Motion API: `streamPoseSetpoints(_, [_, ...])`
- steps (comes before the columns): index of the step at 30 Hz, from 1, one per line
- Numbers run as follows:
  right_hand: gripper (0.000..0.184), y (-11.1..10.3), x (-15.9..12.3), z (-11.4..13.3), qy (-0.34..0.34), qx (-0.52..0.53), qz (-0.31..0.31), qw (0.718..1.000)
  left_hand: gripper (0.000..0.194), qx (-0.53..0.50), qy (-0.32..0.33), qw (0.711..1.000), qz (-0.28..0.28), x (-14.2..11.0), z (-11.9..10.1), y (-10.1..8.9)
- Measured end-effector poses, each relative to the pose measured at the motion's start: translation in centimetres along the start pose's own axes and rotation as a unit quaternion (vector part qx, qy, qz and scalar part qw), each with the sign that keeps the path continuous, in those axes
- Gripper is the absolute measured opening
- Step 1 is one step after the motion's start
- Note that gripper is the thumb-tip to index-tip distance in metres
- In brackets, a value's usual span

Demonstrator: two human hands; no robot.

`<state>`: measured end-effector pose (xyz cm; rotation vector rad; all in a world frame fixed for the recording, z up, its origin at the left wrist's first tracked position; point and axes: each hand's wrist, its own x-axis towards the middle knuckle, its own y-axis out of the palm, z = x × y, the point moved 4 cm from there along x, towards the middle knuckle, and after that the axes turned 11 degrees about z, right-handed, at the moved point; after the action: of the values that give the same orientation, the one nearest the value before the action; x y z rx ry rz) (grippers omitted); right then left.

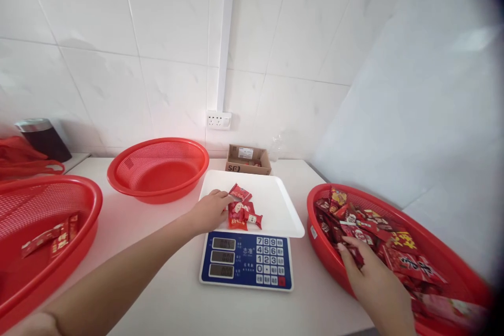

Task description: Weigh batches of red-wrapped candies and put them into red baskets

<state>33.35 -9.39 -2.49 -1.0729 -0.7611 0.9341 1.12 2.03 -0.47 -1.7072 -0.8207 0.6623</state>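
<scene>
On the white tray (pixel 271 205) of a weighing scale (pixel 246 261) lie several small red snack packets (pixel 240 212). My left hand (pixel 212 211) rests at their left side, its curled fingers closed on the edge of one packet; part of the grip is hidden. Over on the right, a red plastic basket (pixel 321 191) is filled with wrapped snacks (pixel 370 226), mostly red, some yellow. My right hand (pixel 374 283) reaches in at its near left rim, thumb and fingers closed around a dark red packet (pixel 355 253).
Behind the scale stands a small cardboard box (pixel 248 165). A round red basket (pixel 157 192) sits back left. Nearer left, another red basket (pixel 84 189) holds a few red packets (pixel 55 237). A dark bottle (pixel 47 139) stands far left, and tiled wall (pixel 169 89) closes off the back.
</scene>
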Motion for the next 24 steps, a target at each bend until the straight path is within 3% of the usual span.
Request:
streamPoseSetpoints(6, [0.046, -0.2, 0.0, 0.3, -0.006, -0.009, 0.002, 1.0, 0.04, 0.011, -0.012, 0.999, -0.04, 0.1, 1.3, -1.0])
streamPoseSetpoints(11, [0.045, -0.1, 0.0, 0.4, -0.019, -0.015, -0.002, 1.0, 0.041, 0.042, -0.127, 0.982, -0.133, -1.4, 5.9, -5.2])
streamPoseSetpoints(13, [0.044, -0.1, 0.0, 0.5, -0.028, -0.015, -0.006, 0.999, 0.035, 0.052, -0.172, 0.972, -0.148, -1.8, 6.8, -6.3])
streamPoseSetpoints(16, [0.042, -0.2, -0.1, 0.6, -0.043, -0.02, -0.027, 0.999, 0.044, 0.039, -0.144, 0.985, -0.089, -1.2, 5.1, -5.4])
streamPoseSetpoints(20, [0.041, -0.2, -0.1, 0.5, -0.039, -0.018, -0.025, 0.999, 0.072, -0.008, 0.032, 0.997, 0.064, 1.0, -0.5, -1.3])
streamPoseSetpoints(24, [0.043, -0.2, -0.1, 0.4, -0.017, -0.018, 0.005, 1.0, 0.078, 0.04, 0.073, 0.994, 0.074, 3.3, -3.0, 1.1])
